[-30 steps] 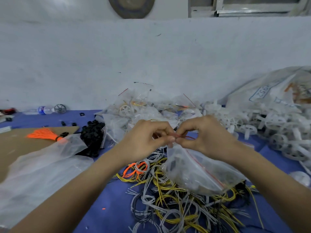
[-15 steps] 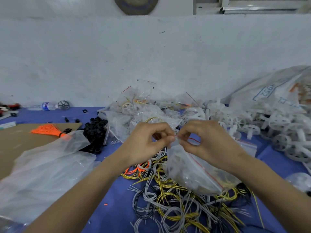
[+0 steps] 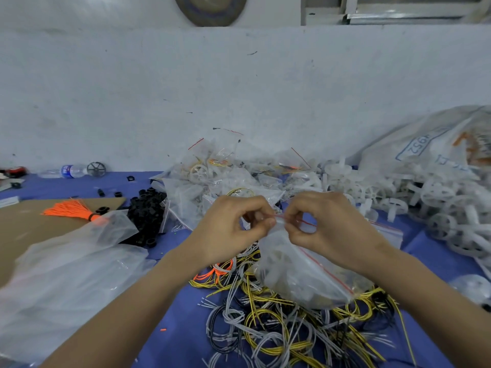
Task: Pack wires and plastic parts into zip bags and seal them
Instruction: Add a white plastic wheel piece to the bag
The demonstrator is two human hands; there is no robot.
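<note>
Left hand (image 3: pixel 233 229) and right hand (image 3: pixel 326 229), fingers curled, each pinch the red-striped top edge of a clear plastic zip bag (image 3: pixel 297 277). The bag hangs over a tangled heap of yellow, white and black wire loops (image 3: pixel 265 328) on the blue table cover (image 3: pixel 183 328). White plastic spoked wheels (image 3: pixel 438 208) lie at 2 o'clock of the bag, and small black plastic rings (image 3: pixel 146 211) at 10 o'clock.

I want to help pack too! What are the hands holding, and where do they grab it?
The left hand and right hand both pinch the clear zip bag at its red-striped top edge.
</note>
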